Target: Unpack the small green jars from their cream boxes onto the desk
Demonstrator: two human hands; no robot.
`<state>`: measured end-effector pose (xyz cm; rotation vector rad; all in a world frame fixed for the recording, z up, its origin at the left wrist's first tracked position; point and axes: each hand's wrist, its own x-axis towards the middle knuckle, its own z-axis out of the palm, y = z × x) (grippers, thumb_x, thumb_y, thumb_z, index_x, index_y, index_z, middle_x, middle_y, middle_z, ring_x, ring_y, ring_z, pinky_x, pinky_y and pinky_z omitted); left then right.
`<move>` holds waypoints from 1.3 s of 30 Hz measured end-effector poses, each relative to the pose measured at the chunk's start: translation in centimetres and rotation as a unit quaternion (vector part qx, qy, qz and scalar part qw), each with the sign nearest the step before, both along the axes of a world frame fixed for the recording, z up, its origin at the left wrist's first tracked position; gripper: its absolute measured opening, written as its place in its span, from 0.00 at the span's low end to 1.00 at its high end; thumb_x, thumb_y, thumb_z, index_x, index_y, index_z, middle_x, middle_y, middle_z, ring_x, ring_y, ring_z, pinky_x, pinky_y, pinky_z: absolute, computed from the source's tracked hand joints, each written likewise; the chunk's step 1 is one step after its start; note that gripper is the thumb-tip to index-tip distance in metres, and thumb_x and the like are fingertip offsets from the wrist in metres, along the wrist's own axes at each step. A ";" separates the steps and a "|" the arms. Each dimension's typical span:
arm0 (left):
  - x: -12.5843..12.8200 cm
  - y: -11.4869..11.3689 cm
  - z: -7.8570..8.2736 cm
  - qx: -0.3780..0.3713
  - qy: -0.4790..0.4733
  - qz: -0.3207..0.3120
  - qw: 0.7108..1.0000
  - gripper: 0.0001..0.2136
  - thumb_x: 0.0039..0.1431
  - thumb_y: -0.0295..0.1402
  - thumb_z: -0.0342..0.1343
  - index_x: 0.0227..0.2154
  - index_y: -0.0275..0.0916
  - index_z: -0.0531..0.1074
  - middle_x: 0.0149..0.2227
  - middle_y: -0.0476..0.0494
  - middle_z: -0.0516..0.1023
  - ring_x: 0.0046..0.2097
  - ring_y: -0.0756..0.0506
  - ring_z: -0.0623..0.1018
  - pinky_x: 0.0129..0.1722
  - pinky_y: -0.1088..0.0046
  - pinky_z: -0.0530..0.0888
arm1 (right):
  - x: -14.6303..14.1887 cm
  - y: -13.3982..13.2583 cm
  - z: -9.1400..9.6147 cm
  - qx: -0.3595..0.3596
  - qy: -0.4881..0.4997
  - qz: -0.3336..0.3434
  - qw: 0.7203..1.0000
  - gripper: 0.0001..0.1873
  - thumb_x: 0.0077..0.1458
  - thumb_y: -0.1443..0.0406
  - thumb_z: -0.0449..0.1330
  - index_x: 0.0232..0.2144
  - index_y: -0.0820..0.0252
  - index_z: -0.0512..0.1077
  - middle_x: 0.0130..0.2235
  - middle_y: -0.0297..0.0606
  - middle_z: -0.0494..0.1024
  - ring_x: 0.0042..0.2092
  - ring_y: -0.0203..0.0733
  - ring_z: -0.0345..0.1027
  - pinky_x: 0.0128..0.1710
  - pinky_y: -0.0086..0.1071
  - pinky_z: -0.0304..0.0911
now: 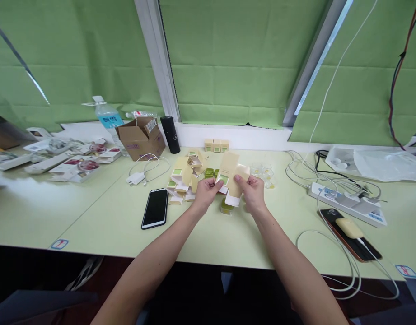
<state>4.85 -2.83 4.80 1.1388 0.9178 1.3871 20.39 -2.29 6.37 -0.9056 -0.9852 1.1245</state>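
My left hand (206, 193) and my right hand (252, 190) both grip one unfolded cream carton (231, 170) with a green square on it, thumbs on top. Just under the carton a small clear container with green contents (226, 207) stands on the table. Green-lidded pots (210, 172) show partly behind my left hand. To the left lies a pile of flattened and half-folded cream cartons (180, 179). Beyond my right hand sit several clear small containers (266, 171). Three closed little boxes (217, 145) stand in a row near the wall.
A phone (155, 208) and a white charger (136, 178) lie left. Behind them are a cardboard box (142, 140), a black flask (170, 135) and a water bottle (108, 115). At right are a power strip (346, 204), cables and another phone (366, 250) under a yellow case (348, 228).
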 end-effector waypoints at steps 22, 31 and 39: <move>-0.3 0.5 -0.5 0.001 -0.018 0.091 0.996 0.20 0.49 0.49 0.70 0.24 0.37 0.74 0.21 0.49 0.76 0.22 0.49 0.75 0.23 0.72 0.73 | -0.7 -0.5 -0.1 0.016 -0.081 0.042 0.996 0.24 0.48 0.50 0.71 0.43 0.54 0.73 0.30 0.33 0.82 0.32 0.43 0.76 0.32 0.33 0.72; -0.1 0.6 -0.5 -0.004 -0.049 0.089 0.995 0.24 0.51 0.54 0.67 0.34 0.36 0.75 0.31 0.43 0.80 0.30 0.46 0.79 0.25 0.72 0.76 | -0.5 0.8 -0.8 0.045 -0.141 -0.005 0.989 0.08 0.49 0.61 0.68 0.31 0.53 0.72 0.31 0.31 0.76 0.27 0.37 0.68 0.26 0.31 0.68; -0.4 0.7 -0.5 0.030 -0.011 0.139 0.990 0.16 0.54 0.43 0.66 0.37 0.36 0.74 0.34 0.42 0.79 0.29 0.49 0.76 0.24 0.75 0.71 | 5.1 11.5 2.2 -0.056 -0.320 -0.204 0.924 0.08 0.53 0.65 0.60 0.35 0.60 0.77 0.35 0.39 0.82 0.30 0.38 0.74 0.36 0.34 0.72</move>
